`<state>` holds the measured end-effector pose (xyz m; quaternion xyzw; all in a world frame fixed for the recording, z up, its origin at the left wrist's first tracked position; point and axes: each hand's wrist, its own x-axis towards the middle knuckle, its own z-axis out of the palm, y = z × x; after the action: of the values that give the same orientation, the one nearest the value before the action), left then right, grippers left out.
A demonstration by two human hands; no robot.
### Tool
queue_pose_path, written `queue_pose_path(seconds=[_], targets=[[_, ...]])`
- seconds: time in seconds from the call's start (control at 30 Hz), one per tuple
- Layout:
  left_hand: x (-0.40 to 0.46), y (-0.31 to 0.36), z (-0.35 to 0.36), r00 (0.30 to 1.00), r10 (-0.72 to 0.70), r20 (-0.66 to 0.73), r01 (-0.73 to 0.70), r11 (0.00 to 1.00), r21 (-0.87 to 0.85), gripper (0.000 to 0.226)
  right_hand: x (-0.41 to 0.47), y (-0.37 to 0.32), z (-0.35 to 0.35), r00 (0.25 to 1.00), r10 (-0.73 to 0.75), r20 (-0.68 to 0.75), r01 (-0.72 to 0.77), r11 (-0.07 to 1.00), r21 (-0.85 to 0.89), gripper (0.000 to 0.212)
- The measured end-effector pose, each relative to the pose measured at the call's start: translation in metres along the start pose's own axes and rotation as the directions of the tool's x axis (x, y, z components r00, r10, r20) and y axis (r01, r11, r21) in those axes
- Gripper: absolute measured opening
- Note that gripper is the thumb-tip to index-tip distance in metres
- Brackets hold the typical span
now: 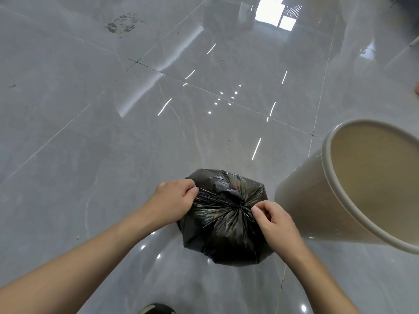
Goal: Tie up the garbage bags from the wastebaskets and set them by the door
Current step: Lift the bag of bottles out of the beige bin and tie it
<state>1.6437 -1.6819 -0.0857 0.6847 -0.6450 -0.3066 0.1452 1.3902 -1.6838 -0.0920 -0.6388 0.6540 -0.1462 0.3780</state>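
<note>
A full black garbage bag [223, 232] sits on the glossy grey tile floor just in front of me. Its top is gathered into a twisted knot near the middle. My left hand [173, 200] grips a stretched strand of the bag's plastic at its upper left. My right hand [274, 220] pinches the plastic right beside the knot on the right. A cream wastebasket [317, 200] stands to the right of the bag, with no liner in it and nothing visible inside.
A dark smudge of dirt [123, 23] marks the floor at the far left. Bright window light reflects off the tiles at the top [277, 12]. A dark shoe tip [157, 309] shows at the bottom edge. Part of another person's foot [416, 88] shows at the right edge.
</note>
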Motion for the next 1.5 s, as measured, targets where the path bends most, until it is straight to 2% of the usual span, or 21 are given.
queue_pose_path(seconds=[0.27, 0.47, 0.57, 0.63, 0.73, 0.8, 0.93, 1.0, 1.2, 1.37, 1.5], targets=[[-0.002, 0.006, -0.002, 0.999, -0.001, 0.035, 0.003, 0.998, -0.061, 0.03, -0.003, -0.001, -0.001, 0.997, 0.005, 0.078, -0.003, 1.0, -0.023, 0.003], [-0.002, 0.007, -0.001, 0.998, 0.006, 0.069, 0.0, 0.996, -0.086, 0.031, -0.004, -0.004, 0.001, 0.996, 0.007, 0.094, 0.002, 0.995, -0.097, 0.001], [-0.002, 0.01, 0.0, 0.997, 0.04, 0.065, -0.036, 0.997, -0.07, 0.022, -0.003, -0.004, 0.002, 0.996, -0.008, 0.092, 0.019, 0.992, -0.121, 0.008], [-0.003, 0.012, 0.002, 0.993, 0.112, 0.026, -0.112, 0.994, 0.01, 0.022, -0.003, -0.005, 0.002, 0.996, -0.016, 0.091, 0.027, 0.992, -0.122, 0.012], [-0.001, 0.01, 0.012, 0.968, 0.251, 0.004, -0.244, 0.936, 0.252, 0.057, -0.003, -0.009, 0.001, 0.996, -0.039, 0.082, 0.048, 0.992, -0.118, 0.015], [0.001, 0.012, 0.021, 0.95, 0.312, 0.02, -0.295, 0.874, 0.386, 0.067, -0.003, -0.012, -0.001, 0.995, -0.056, 0.083, 0.066, 0.99, -0.124, 0.012], [0.007, 0.018, 0.029, 0.898, 0.439, 0.021, -0.397, 0.789, 0.469, 0.039, 0.0, -0.014, -0.004, 0.993, -0.088, 0.079, 0.099, 0.982, -0.159, 0.005], [0.01, 0.021, 0.029, 0.889, 0.458, 0.023, -0.418, 0.788, 0.453, 0.026, 0.002, -0.014, -0.006, 0.993, -0.087, 0.08, 0.1, 0.98, -0.174, 0.007], [0.014, 0.026, 0.033, 0.959, 0.28, 0.04, -0.281, 0.925, 0.256, 0.013, 0.012, -0.016, -0.008, 0.994, -0.068, 0.08, 0.08, 0.984, -0.156, 0.01], [0.029, 0.021, 0.042, 0.979, 0.188, 0.08, -0.2, 0.96, 0.195, 0.01, 0.025, -0.01, -0.002, 0.995, -0.068, 0.077, 0.078, 0.988, -0.137, 0.011], [0.041, 0.016, 0.053, 0.98, 0.109, 0.165, -0.148, 0.957, 0.249, 0.014, 0.045, -0.007, 0.002, 0.992, -0.037, 0.117, 0.055, 0.986, -0.156, 0.011]])
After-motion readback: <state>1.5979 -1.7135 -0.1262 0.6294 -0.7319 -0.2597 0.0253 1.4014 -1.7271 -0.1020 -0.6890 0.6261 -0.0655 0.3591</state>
